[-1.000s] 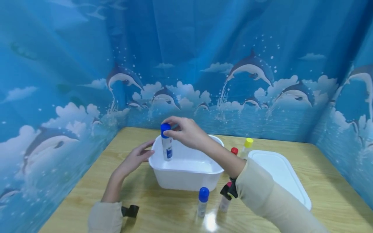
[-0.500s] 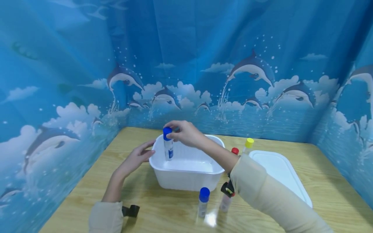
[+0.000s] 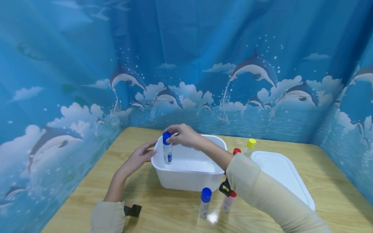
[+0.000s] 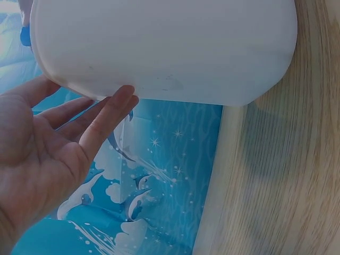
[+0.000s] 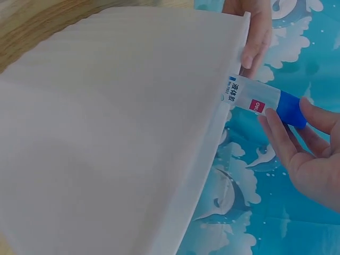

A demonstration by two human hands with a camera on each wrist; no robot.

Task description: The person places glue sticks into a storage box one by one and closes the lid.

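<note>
Glue bottle pinched in right hand, partway inside tub, apparently unreleased; left hand, fingers straight, touches tub; four bottles, lid outside.

From my head feed: glossy blue fabric curtain printed with a sea scene behind the table, more of it down the left and right sides. I see vertical folds, darkest near the upper right. Print: grey-and-white leaping dolphins, puffy white clouds, pale rippled water band along the bottom. Furniture: light yellow-brown wood-grain table, far edge just beside the curtain. I get one small white glare spot on the tabletop near me. My left wrist feed runs dimmer; it shows the pale straight table edge and white star-shaped sparkles on the print.
</note>
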